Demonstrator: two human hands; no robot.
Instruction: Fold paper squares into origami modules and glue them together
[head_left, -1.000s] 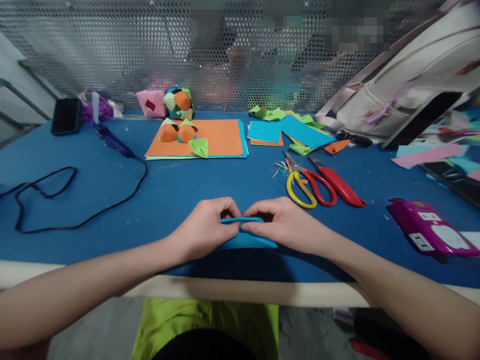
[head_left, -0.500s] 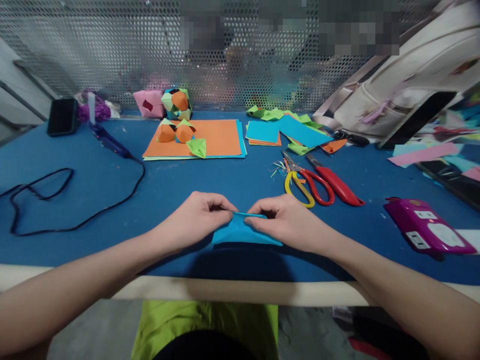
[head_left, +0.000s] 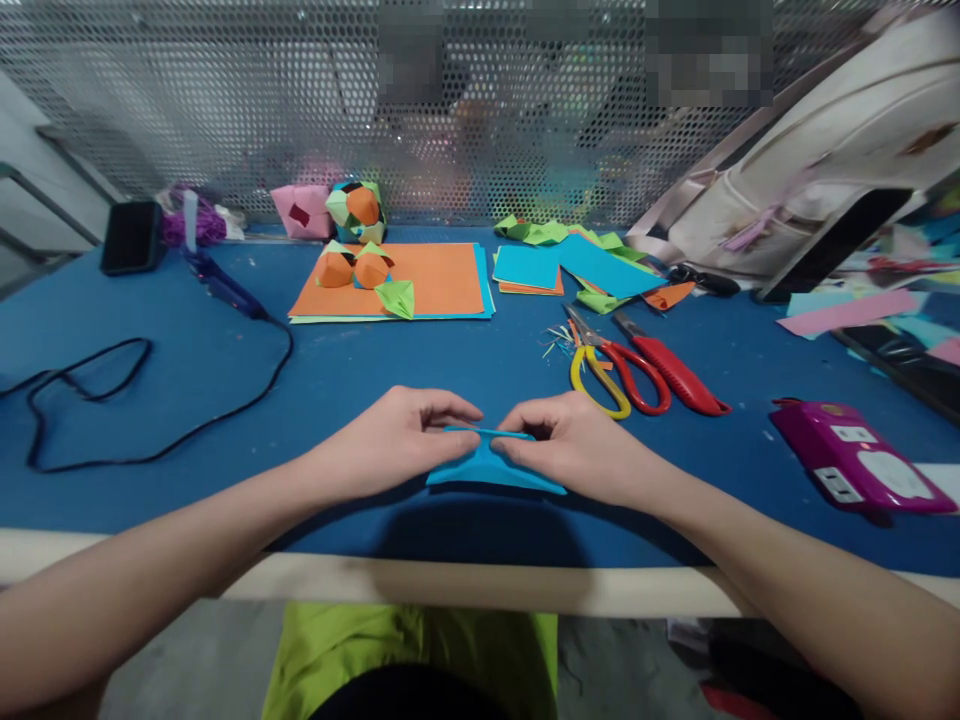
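A folded piece of blue paper (head_left: 491,468) is held just over the table's front part, its lower edge spread wide toward me. My left hand (head_left: 409,435) pinches its upper left side, thumb lying along the near face and fingers behind. On the upper right side, my right hand (head_left: 566,440) grips the same paper between thumb and fingers. Beyond my hands, an orange sheet (head_left: 439,275) tops a stack of coloured paper, with small folded orange and green pieces (head_left: 395,297) on it. Smaller blue sheets (head_left: 527,266) lie to its right.
Scissors (head_left: 600,360) and a red-handled cutter (head_left: 679,375) lie right of centre. A purple power socket box (head_left: 859,455) sits at the right. At left are a corded blue tool (head_left: 225,285) and a phone (head_left: 131,238). Folded paper balls (head_left: 304,212) stand by the perforated metal screen (head_left: 247,110).
My left thumb has slid a little rightward along the paper's upper edge, and the left fingers have lifted slightly. The right hand keeps nearly the same hold.
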